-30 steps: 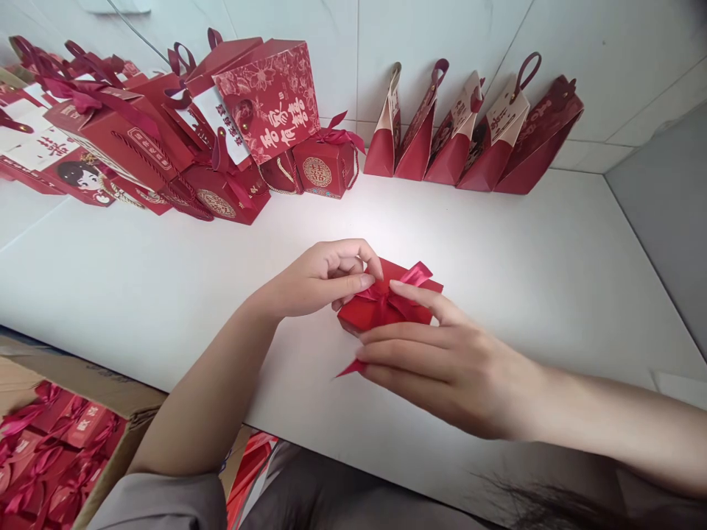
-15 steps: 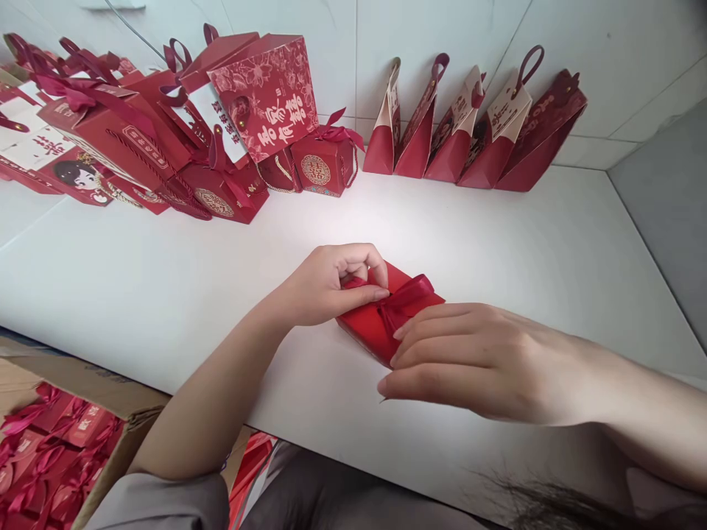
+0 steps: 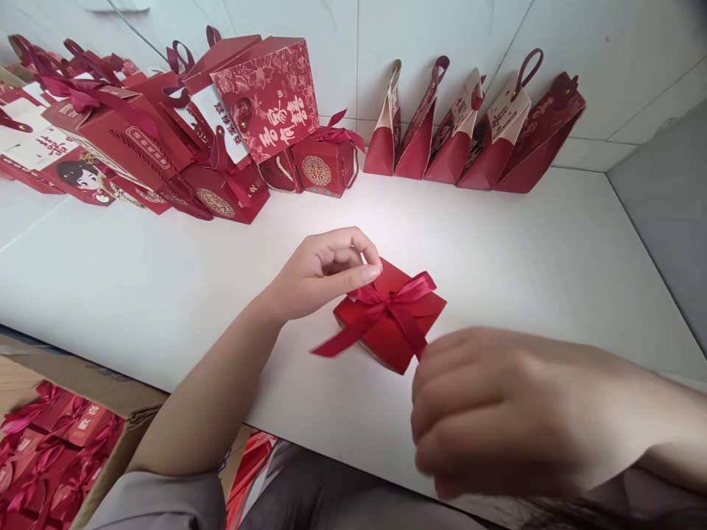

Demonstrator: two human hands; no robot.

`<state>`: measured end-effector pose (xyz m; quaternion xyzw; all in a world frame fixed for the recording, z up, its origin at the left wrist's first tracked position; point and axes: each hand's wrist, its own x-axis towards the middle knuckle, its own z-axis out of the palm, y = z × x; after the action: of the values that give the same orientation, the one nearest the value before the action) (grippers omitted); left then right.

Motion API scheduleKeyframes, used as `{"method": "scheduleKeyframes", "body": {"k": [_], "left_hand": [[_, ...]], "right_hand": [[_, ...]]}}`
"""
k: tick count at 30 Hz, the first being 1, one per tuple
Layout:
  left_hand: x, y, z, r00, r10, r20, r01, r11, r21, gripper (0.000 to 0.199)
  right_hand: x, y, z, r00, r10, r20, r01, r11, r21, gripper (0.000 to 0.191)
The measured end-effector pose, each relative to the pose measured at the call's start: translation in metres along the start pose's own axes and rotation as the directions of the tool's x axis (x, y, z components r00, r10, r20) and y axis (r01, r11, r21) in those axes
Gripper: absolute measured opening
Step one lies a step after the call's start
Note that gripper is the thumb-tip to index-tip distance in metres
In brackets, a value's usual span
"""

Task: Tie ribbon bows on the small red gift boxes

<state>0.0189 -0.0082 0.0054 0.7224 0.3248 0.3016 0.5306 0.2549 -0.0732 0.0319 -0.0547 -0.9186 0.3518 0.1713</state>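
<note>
A small red gift box (image 3: 401, 353) lies on the white table, tied with a dark red satin ribbon bow (image 3: 391, 298). One ribbon tail (image 3: 345, 331) trails over the box's left side onto the table; the other runs down to the right. My left hand (image 3: 334, 272) hovers at the box's back left corner, its thumb and forefinger tips together and no ribbon seen between them. Curled and blurred, my right hand (image 3: 497, 412) is at the front right, with the right-hand tail reaching its fingers. The tail's end is hidden there.
Stacked red gift boxes (image 3: 138, 140) stand along the tiled wall at the back left. Several triangular red bags (image 3: 461, 158) line the wall at right. A cardboard carton (image 3: 99, 386) holding many ribboned red boxes (image 3: 52, 449) sits below the table's front left edge.
My left hand has come off the bow's left loop and lifted slightly. My right hand has curled and moved toward me, to the right. The bow and both tails now show more fully.
</note>
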Motion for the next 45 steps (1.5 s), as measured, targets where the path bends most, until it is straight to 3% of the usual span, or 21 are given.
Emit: {"method": "scheduleKeyframes", "body": {"k": [2,4,7,13,17,21,24,25,28,31,34,36,39,42,45], "left_hand": [[-0.002,0.002,0.000,1.000,0.026,-0.005,-0.025,0.999,0.043,0.014],[-0.003,0.005,0.000,1.000,0.014,0.018,-0.016,0.995,0.094,0.016],[-0.004,0.009,0.002,0.995,-0.056,0.085,0.040,0.984,0.175,0.026],[-0.004,0.013,-0.005,0.971,-0.138,0.193,0.093,0.970,0.225,0.047],[-0.006,0.014,-0.012,0.969,-0.115,0.218,0.064,0.972,0.225,0.044],[-0.006,0.017,-0.012,0.989,-0.084,0.125,0.054,0.972,0.227,0.035],[-0.007,0.019,-0.011,0.998,-0.035,-0.058,0.054,0.921,0.385,0.021],[-0.008,0.020,-0.012,0.997,-0.021,-0.075,0.053,0.887,0.458,0.025],[-0.014,0.023,-0.018,0.997,-0.070,0.030,0.039,0.808,0.588,0.045],[-0.021,0.027,-0.024,0.964,-0.193,0.185,0.064,0.838,0.542,0.036],[-0.023,0.030,-0.026,0.891,-0.308,0.334,0.138,0.884,0.447,0.028],[-0.022,0.031,-0.025,0.866,-0.337,0.369,0.173,0.895,0.411,0.030],[-0.018,0.032,-0.024,0.896,-0.345,0.280,0.223,0.894,0.388,0.032],[-0.014,0.030,-0.025,0.921,-0.362,0.141,0.307,0.900,0.309,0.029],[-0.011,0.027,-0.026,0.910,-0.391,0.138,0.356,0.908,0.222,0.029]], "right_hand": [[-0.001,0.007,-0.011,0.981,0.104,-0.166,-0.102,0.995,0.018,0.008],[-0.002,0.021,-0.021,0.917,0.211,-0.340,-0.215,0.976,0.025,0.009],[-0.003,0.044,-0.028,0.847,0.307,-0.435,-0.312,0.948,0.061,0.010],[-0.003,0.060,-0.026,0.833,0.457,-0.312,-0.385,0.884,0.265,0.019],[-0.003,0.059,-0.027,0.839,0.480,-0.255,-0.408,0.866,0.288,0.026],[-0.006,0.061,-0.028,0.830,0.500,-0.246,-0.428,0.855,0.292,0.026],[-0.008,0.063,-0.030,0.815,0.539,-0.212,-0.461,0.825,0.327,0.026],[-0.008,0.064,-0.030,0.817,0.544,-0.194,-0.464,0.818,0.339,0.026],[-0.009,0.067,-0.030,0.823,0.542,-0.171,-0.456,0.810,0.369,0.025],[-0.008,0.070,-0.028,0.814,0.553,-0.178,-0.454,0.797,0.399,0.027],[-0.007,0.071,-0.027,0.811,0.558,-0.173,-0.447,0.784,0.431,0.029],[-0.006,0.071,-0.026,0.816,0.560,-0.147,-0.450,0.773,0.448,0.030],[-0.005,0.071,-0.025,0.812,0.569,-0.133,-0.465,0.767,0.443,0.029],[-0.005,0.069,-0.025,0.787,0.585,-0.195,-0.465,0.772,0.434,0.026],[-0.005,0.070,-0.027,0.760,0.609,-0.227,-0.477,0.761,0.440,0.027]]}}
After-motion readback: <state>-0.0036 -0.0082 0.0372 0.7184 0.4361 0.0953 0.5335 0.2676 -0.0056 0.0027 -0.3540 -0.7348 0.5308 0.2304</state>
